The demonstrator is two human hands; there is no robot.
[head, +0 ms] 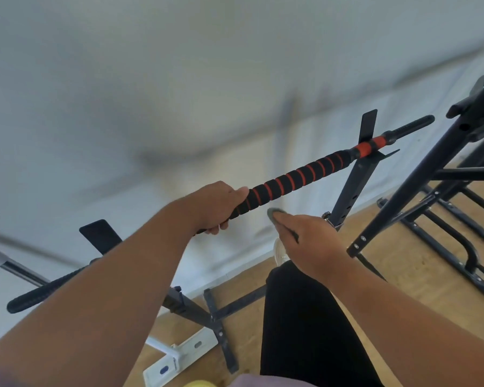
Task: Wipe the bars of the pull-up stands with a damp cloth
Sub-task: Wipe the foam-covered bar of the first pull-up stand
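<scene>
Up at the top of the pull-up stand (347, 188), the bar (296, 177) runs across, with black foam and red rings round it. The left hand (215, 208) holds the bar near its middle. Its fingers (221, 226) are curled tight round the foam, and the thumb lies along the bar. The right hand (308, 241) is just under the bar, not touching it. It holds a small grey cloth (273, 213). The cloth is pinched between the thumb and the fingers of that hand, and only a bit of it pokes out at the tips. I think the wiping step is on, but the cloth is off the bar right now. It looks like the left hand keeps the bar steady. The next move needs the cloth to go up to the foam and rub along it, toward the red end by the post. Another black stand (419, 188) is to the right, on the wood floor (403, 280).
</scene>
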